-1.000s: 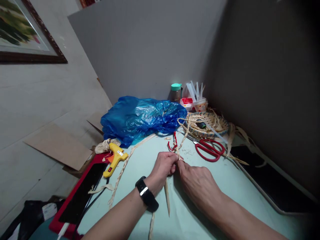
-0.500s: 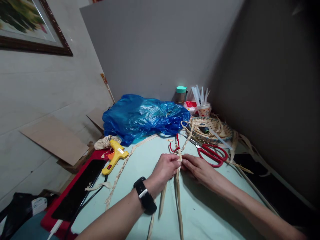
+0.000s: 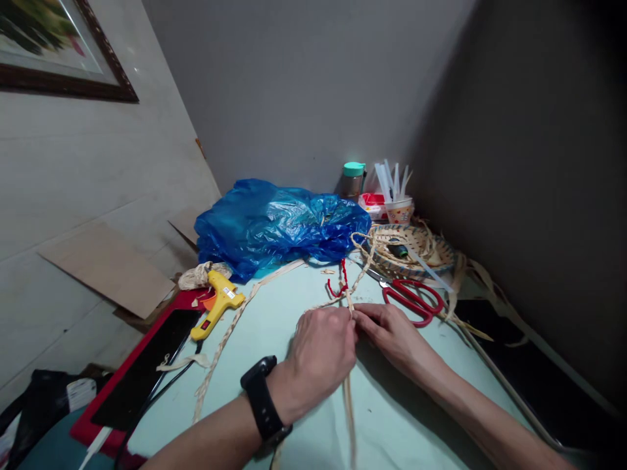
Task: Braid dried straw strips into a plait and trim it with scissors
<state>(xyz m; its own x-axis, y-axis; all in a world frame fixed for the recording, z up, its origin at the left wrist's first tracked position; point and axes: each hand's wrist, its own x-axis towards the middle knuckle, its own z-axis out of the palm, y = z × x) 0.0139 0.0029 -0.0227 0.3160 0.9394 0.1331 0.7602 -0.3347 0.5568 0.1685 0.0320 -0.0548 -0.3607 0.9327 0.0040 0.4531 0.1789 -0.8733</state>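
A pale straw braid (image 3: 349, 301) runs down the middle of the table into my two hands, its loose strands (image 3: 349, 418) hanging toward me below them. My left hand (image 3: 324, 343), with a black watch on the wrist, is closed on the braid, knuckles up, its fingertips mostly hidden. From the right, my right hand (image 3: 385, 326) pinches the same braid between thumb and fingers. Just beyond lies a red cord (image 3: 343, 277) at the top of the braid. Red-handled scissors (image 3: 414, 301) lie to the right of my right hand.
At left sit a yellow glue gun (image 3: 218, 305) and a long braid (image 3: 225, 336). A blue plastic bag (image 3: 279, 225) covers the back. Behind the scissors stand a woven basket (image 3: 416, 264), a paper cup of glue sticks (image 3: 399, 212) and a green-lidded jar (image 3: 353, 179).
My left hand has rolled over, its back now facing up and hiding more of the strands. My right hand still pinches the braid. The view has shifted slightly.
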